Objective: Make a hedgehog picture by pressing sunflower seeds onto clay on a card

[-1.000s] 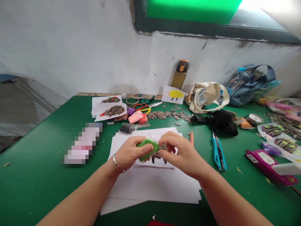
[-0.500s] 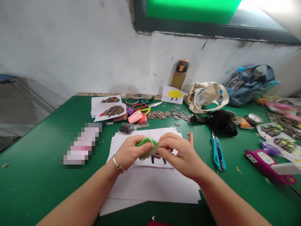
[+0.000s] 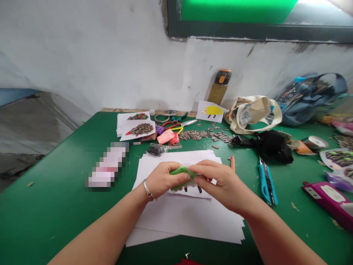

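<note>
A plastic bag of bright green modelling clay (image 3: 178,171) is up above the papers, between both hands. My left hand (image 3: 162,180) grips the bag from the left, thumb across its front. At the bag's right end, the fingertips of my right hand (image 3: 217,180) close on the clear plastic. Beneath the hands lies a small white sheet (image 3: 208,195) with short black pieces on it, partly covered by my fingers. It rests on a stack of larger white paper (image 3: 190,221).
Scissors (image 3: 189,123), sunflower seeds (image 3: 193,135) and clay packets (image 3: 165,137) lie beyond the papers. A hedgehog drawing (image 3: 211,111) leans near a bottle (image 3: 219,88). On the right are a blue utility knife (image 3: 267,184), a black cloth item (image 3: 274,145) and a magenta glue gun (image 3: 328,200).
My right hand has come closer to the left, its fingers now over the bag's right end. The whole scene has shifted slightly rightward in view.
</note>
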{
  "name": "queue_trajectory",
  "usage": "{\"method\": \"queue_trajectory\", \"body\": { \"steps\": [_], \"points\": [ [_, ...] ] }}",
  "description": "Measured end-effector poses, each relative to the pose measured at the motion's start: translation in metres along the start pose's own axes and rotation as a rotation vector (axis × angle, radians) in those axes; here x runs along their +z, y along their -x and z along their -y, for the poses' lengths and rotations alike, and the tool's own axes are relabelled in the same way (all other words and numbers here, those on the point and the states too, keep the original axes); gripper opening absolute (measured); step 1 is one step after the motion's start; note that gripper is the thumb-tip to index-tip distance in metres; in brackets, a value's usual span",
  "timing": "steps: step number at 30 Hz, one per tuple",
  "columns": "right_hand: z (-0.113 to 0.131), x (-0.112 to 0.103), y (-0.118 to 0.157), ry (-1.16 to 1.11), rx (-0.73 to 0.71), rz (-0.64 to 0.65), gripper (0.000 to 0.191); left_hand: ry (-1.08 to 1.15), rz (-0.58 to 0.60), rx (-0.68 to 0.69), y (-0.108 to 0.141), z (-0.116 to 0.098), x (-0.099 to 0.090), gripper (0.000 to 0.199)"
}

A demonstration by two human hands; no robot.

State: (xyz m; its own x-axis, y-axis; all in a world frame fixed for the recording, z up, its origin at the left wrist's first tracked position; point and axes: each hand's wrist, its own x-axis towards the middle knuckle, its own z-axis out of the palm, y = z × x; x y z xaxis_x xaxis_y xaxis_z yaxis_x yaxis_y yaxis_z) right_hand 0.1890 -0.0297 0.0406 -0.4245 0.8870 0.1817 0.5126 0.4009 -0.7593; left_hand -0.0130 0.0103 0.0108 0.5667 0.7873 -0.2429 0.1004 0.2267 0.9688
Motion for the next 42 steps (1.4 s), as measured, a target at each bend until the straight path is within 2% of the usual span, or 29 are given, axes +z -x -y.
{"method": "queue_trajectory", "body": {
  "steps": [8, 17, 22, 31, 42],
  "points": [
    [0.001, 0.003, -0.003, 0.019, 0.065, 0.0, 0.012, 0.03, 0.064, 0.007, -0.001, 0.004, -0.002, 0.038],
    [-0.006, 0.01, -0.006, 0.031, -0.02, -0.053, 0.017, 0.181, 0.111, -0.024, -0.001, 0.008, -0.002, 0.04],
    [-0.006, 0.01, -0.006, 0.046, -0.027, -0.051, 0.019, 0.21, 0.068, -0.028, -0.002, 0.007, 0.0, 0.036],
    [-0.005, 0.006, -0.001, 0.152, -0.053, -0.022, 0.023, 0.265, 0.009, -0.072, -0.002, 0.007, 0.004, 0.041],
    [-0.008, 0.021, -0.004, 0.324, 0.002, -0.139, 0.025, 0.255, -0.042, -0.105, -0.002, 0.002, 0.006, 0.042]
  ]
}}
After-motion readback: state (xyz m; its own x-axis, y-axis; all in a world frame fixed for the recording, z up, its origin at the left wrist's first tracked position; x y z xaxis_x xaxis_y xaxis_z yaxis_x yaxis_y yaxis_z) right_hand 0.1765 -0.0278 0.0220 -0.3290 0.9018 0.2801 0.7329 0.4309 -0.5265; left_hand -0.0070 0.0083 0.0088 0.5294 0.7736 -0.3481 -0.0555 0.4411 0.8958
